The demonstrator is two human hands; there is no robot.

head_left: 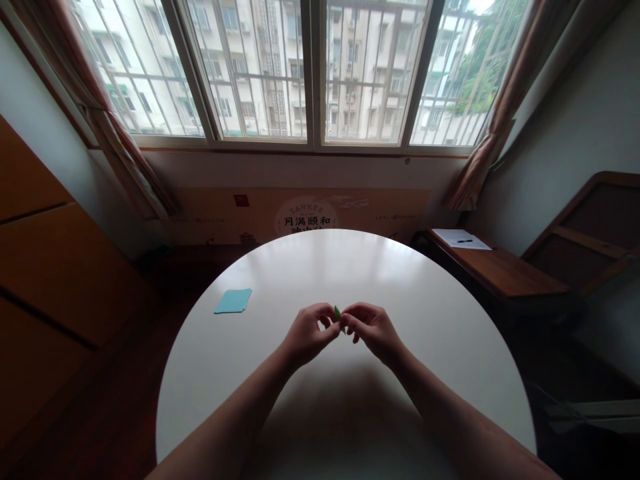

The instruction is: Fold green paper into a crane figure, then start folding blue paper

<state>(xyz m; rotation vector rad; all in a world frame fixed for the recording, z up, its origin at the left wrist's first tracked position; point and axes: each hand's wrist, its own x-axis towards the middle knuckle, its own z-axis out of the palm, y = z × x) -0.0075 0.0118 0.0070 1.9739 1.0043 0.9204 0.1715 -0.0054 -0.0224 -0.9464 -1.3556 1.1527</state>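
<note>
Both hands meet over the middle of a round white table [410,280]. My left hand [307,333] and my right hand [373,328] each pinch a small folded green paper piece [338,313] between fingertips, so only its upper tip shows. The fingers of both hands are curled closed around it. A light blue paper sheet [233,301] lies flat on the table, to the left of and beyond my left hand, apart from both hands.
A wooden side table [495,270] to the right carries a white paper with a pen [460,239]. A dark wooden chair [590,233] stands at the far right, wooden cabinets [55,273] at the left. A barred window [310,67] with curtains faces me.
</note>
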